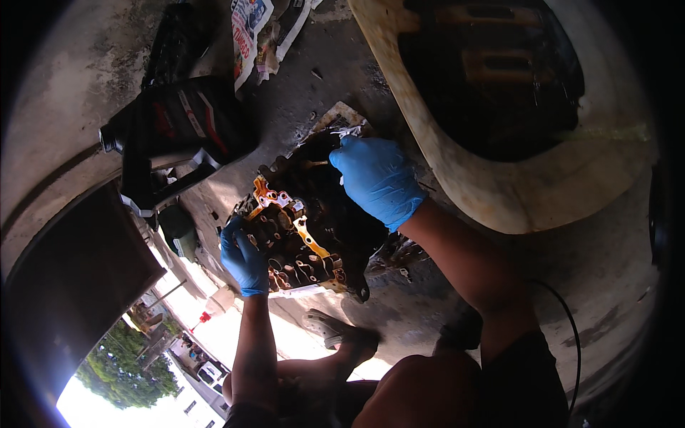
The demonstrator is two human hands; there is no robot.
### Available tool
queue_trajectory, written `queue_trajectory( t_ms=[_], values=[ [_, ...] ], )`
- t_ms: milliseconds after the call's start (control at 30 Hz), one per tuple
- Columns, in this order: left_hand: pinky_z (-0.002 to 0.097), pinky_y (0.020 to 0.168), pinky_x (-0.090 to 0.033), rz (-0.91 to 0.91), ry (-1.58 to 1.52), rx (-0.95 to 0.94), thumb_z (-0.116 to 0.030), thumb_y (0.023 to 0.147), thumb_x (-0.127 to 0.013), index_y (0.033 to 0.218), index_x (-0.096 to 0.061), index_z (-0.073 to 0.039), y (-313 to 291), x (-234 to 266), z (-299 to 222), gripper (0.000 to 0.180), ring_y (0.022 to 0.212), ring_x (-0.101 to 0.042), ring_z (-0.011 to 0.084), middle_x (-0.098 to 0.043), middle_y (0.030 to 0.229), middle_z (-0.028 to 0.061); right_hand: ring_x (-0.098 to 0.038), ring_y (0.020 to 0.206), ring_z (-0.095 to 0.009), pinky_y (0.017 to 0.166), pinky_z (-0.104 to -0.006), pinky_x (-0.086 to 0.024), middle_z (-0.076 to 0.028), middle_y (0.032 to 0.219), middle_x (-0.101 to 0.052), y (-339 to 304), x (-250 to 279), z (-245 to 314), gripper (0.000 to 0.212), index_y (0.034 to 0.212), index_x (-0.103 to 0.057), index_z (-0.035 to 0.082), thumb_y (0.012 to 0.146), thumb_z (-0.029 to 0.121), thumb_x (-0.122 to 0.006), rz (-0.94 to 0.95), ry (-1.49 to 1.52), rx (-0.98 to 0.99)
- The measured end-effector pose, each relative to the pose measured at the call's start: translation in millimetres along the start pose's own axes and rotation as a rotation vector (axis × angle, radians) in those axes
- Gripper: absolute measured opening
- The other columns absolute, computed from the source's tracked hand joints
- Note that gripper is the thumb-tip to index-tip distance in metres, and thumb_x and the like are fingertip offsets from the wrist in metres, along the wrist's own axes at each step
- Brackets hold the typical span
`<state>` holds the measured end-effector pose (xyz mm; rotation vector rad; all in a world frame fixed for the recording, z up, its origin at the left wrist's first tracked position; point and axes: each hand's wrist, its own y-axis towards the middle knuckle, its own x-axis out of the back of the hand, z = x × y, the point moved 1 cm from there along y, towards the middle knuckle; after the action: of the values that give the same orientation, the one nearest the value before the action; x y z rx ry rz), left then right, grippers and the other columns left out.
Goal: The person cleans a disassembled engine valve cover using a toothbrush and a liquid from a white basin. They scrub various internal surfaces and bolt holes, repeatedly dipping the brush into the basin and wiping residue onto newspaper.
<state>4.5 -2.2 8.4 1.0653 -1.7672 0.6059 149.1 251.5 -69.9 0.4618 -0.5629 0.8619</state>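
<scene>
A dark, oily engine part point(307, 239), apparently a cylinder head, lies on the ground in front of me. Bare metal with orange-brown oil stains shows on its top, among many holes and ports. My left hand point(244, 258), in a blue glove, has its fingers curled against the part's left edge. My right hand point(376, 175), also gloved in blue, is closed above the dark far right side of the part. Its fingertips are turned away, so what they hold is hidden. Crumpled whitish material point(351, 131) shows just beyond the right knuckles.
A black plastic jug point(189, 118) with red and white stripes lies at the far left. Printed paper sheets point(250, 36) lie beyond it. At the far right stands a large cut-open pale plastic container point(471, 192) with dark liquid inside. A black cable point(571, 321) curves at the right.
</scene>
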Motion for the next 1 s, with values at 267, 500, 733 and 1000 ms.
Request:
queue_trajectory(
  t_ms=[267, 500, 733, 1000],
  values=[
    [0.0335, 0.092, -0.051, 0.01, 0.028, 0.0, -0.003, 0.099, -0.043, 0.114, -0.068, 0.001, 0.7, 1.3, -7.0, 0.029, 0.1, -0.065, 0.0188, -0.071, 0.109, 0.0112, -0.065, 0.073, -0.032, 0.064, -0.0458, -0.051, -0.011, 0.078, -0.064, -14.2, -9.1, -7.8, 0.004, 0.077, -0.067, 0.011, 0.077, 0.008, -0.064, 0.046, 0.166, -0.069],
    [0.0334, 0.092, -0.05, 0.033, 0.026, 0.023, -0.002, 0.099, -0.043, 0.114, -0.067, 0.001, -0.2, 1.6, -4.5, 0.029, 0.1, -0.066, 0.0189, -0.071, 0.109, 0.0115, -0.066, 0.074, -0.036, 0.069, -0.0472, -0.052, -0.014, 0.076, -0.066, -20.1, 8.1, 0.5, 0.006, 0.082, -0.069, 0.006, 0.08, 0.009, -0.065, 0.284, 0.427, -0.235],
    [0.0334, 0.092, -0.05, 0.019, 0.052, 0.019, -0.002, 0.099, -0.043, 0.113, -0.068, 0.001, 1.7, 3.2, -1.3, 0.029, 0.1, -0.066, 0.0187, -0.071, 0.108, 0.0116, -0.066, 0.074, -0.037, 0.069, -0.0481, -0.053, -0.015, 0.082, -0.066, -38.6, 7.9, 9.3, 0.01, 0.088, -0.07, 0.007, 0.083, 0.006, -0.062, 0.269, 0.45, -0.193],
    [0.0333, 0.091, -0.05, 0.014, 0.049, 0.007, -0.003, 0.099, -0.044, 0.113, -0.068, 0.001, 0.7, 1.9, -6.0, 0.028, 0.099, -0.066, 0.0191, -0.071, 0.107, 0.0117, -0.065, 0.069, -0.035, 0.063, -0.0458, -0.053, -0.013, 0.08, -0.064, -38.0, -4.6, 29.6, 0.01, 0.089, -0.067, 0.007, 0.08, 0.007, -0.062, 0.259, 0.336, -0.179]
  ],
)
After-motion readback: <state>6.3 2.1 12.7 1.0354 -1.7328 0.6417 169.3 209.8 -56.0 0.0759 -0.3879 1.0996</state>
